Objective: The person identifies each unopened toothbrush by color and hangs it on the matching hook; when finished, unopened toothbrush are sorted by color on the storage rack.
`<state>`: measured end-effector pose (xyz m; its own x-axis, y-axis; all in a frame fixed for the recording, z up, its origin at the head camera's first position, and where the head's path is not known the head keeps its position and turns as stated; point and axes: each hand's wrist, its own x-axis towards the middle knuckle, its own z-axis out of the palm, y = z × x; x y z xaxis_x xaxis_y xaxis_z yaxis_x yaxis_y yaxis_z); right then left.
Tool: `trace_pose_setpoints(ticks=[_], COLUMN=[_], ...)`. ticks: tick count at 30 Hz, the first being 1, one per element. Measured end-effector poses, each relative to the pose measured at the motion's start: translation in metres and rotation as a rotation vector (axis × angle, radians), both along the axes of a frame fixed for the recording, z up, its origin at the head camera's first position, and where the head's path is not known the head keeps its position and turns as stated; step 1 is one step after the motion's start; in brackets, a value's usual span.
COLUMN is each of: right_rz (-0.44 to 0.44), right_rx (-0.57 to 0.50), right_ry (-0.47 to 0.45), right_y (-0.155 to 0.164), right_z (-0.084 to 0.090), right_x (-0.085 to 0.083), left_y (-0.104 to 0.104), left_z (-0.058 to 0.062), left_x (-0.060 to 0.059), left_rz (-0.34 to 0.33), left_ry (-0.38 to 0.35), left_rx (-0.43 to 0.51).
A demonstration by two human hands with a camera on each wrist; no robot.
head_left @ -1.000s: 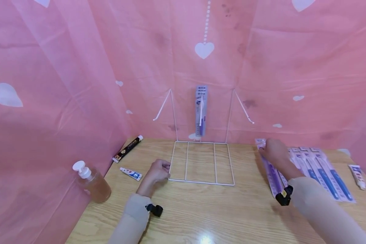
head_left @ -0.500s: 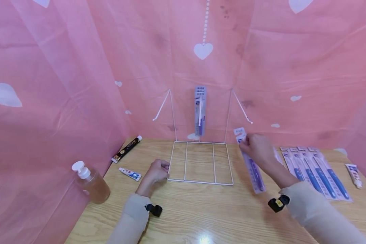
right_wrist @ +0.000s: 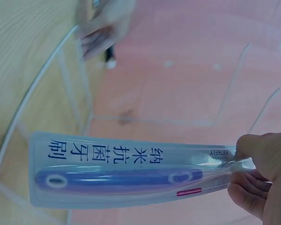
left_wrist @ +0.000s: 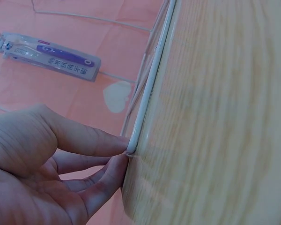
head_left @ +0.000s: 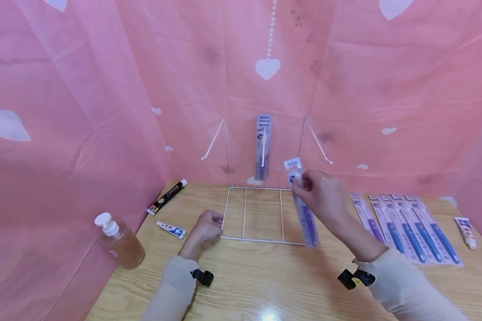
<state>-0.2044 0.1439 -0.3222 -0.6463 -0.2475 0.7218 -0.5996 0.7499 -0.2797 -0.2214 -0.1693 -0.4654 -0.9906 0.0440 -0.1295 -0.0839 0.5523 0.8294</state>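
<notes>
My left hand (head_left: 206, 225) pinches the front left corner of a white wire display rack (head_left: 261, 241); in the left wrist view, thumb and fingertips meet at the bent wire (left_wrist: 141, 119). Packaged purple toothbrushes (head_left: 259, 149) hang from the rack's middle hook, stacked one behind another, below the printed heart. My right hand (head_left: 325, 196) pinches another packaged toothbrush (head_left: 307, 225) near its top, just below the hanging hole. This pack tilts over the right part of the rack base, and its purple handle (right_wrist: 117, 180) shows through clear plastic in the right wrist view.
At right on the table lie a packaged purple toothbrush (head_left: 367, 216) and several blue ones (head_left: 421, 229), beside a small toothpaste tube (head_left: 466, 232). On the left are a black toothpaste tube (head_left: 167, 196), a small white tube (head_left: 171, 229) and a pump bottle (head_left: 128, 247). Pink curtain (head_left: 193, 80) hangs behind.
My right hand has lifted a purple toothbrush pack from the row at right and carried it left to the rack. My left hand stays at the rack's corner.
</notes>
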Motion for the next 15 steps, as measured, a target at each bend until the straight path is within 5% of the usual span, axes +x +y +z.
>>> trace_pose_setpoints(ticks=[9,15], right_rz=[0.104,0.157], right_rx=[-0.054,-0.079], right_ry=[0.19,0.19], right_y=[-0.027,-0.045], right_z=[0.026,0.032], right_x=[0.027,0.035], left_y=[0.001,0.001], left_z=[0.001,0.001], left_x=[0.001,0.001], left_rz=[0.004,0.002], left_ry=[-0.005,0.002], left_rx=[0.004,0.001])
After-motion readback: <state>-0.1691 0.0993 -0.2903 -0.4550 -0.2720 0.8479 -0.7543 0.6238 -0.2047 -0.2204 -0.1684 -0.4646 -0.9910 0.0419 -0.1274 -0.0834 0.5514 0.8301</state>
